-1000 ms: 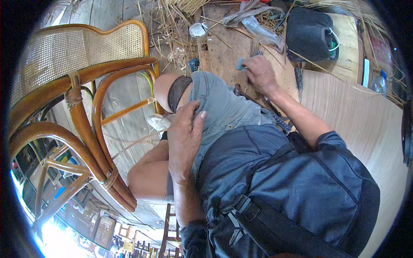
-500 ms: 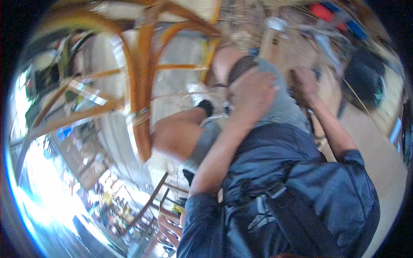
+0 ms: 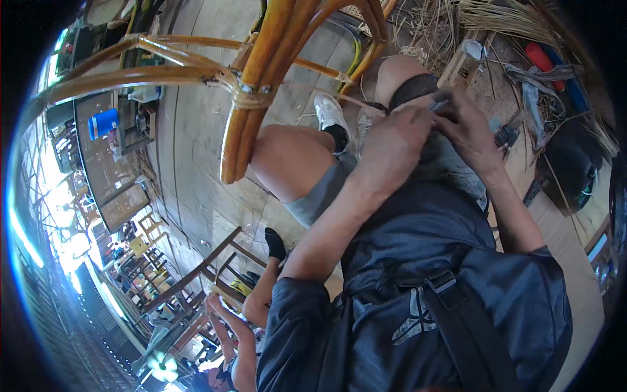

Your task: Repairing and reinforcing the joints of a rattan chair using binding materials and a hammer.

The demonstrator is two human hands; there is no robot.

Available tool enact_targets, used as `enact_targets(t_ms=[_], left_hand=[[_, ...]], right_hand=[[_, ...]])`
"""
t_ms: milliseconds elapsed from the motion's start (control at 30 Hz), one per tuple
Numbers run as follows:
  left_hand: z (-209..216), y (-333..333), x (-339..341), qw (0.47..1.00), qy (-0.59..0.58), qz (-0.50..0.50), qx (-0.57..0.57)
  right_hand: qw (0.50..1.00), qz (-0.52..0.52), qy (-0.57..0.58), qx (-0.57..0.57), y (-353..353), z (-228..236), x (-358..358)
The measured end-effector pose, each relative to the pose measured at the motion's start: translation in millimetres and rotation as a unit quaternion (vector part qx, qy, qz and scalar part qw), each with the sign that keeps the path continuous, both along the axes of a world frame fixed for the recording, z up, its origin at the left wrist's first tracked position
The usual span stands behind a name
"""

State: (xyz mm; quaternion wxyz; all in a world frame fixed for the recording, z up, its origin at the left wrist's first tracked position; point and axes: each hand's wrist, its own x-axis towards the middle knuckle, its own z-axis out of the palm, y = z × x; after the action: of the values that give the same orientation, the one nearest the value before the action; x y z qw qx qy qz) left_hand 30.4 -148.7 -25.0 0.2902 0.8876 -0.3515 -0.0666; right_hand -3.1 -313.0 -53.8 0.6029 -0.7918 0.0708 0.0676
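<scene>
I sit with my legs bare below grey shorts (image 3: 320, 196). My left hand (image 3: 392, 147) and my right hand (image 3: 467, 130) meet over my right knee, just below a black knee band (image 3: 415, 88). My right hand's fingers pinch a small pale thing (image 3: 439, 103) at the knee. The fingertips of my left hand touch the same spot, but its back hides what they do. A bent rattan chair frame (image 3: 258, 72) hangs close over my left thigh, bound with a wrapped cane joint.
A white shoe (image 3: 330, 114) stands on the plank floor. Loose cane strands (image 3: 503, 19), a red tool (image 3: 542, 59) and a black bag (image 3: 575, 170) lie at the right. Another person's hand (image 3: 225, 320) and black-socked leg (image 3: 274, 245) are at lower left.
My right hand has come back from the workbench at the far right to my knee. My left hand has slid up my thigh to meet it. The view has swung left.
</scene>
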Motion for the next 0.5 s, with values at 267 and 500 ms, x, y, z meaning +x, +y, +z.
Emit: enact_targets(t_ms=[267,500], left_hand=[[20.3,50.2,-23.1,0.982,0.067,0.178,0.005],[-25.5,66.7,-32.7,0.659,0.388,0.364,-0.532]], right_hand=[[0.992,0.098,-0.073,0.014,36.6,1.4,23.1],[0.961,-0.120,0.005,-0.249,-88.2,-77.2,15.4]])
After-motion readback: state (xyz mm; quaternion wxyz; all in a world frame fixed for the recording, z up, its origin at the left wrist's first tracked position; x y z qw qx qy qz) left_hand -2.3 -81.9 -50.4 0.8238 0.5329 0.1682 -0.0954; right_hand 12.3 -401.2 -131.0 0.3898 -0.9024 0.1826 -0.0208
